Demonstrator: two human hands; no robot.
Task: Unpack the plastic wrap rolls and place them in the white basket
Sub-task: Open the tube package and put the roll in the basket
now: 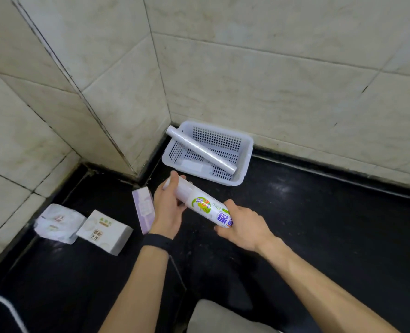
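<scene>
A white perforated basket (246,152) stands on the black floor in the tiled corner. One bare plastic wrap roll (200,149) lies slantwise in it, its upper end resting on the basket's far-left rim. Just in front of the basket I hold a packaged plastic wrap roll (200,201) with green and purple print, tilted up to the left. My left hand (166,207) grips its upper, far end. My right hand (244,223) grips its lower, near end, hiding that end.
A purple-white box (143,209) stands on edge beside my left hand. Further left lie a white box (104,231) and a crumpled white wrapper (57,222). Tiled walls close in at the back and left. A grey object (223,318) sits at the bottom edge.
</scene>
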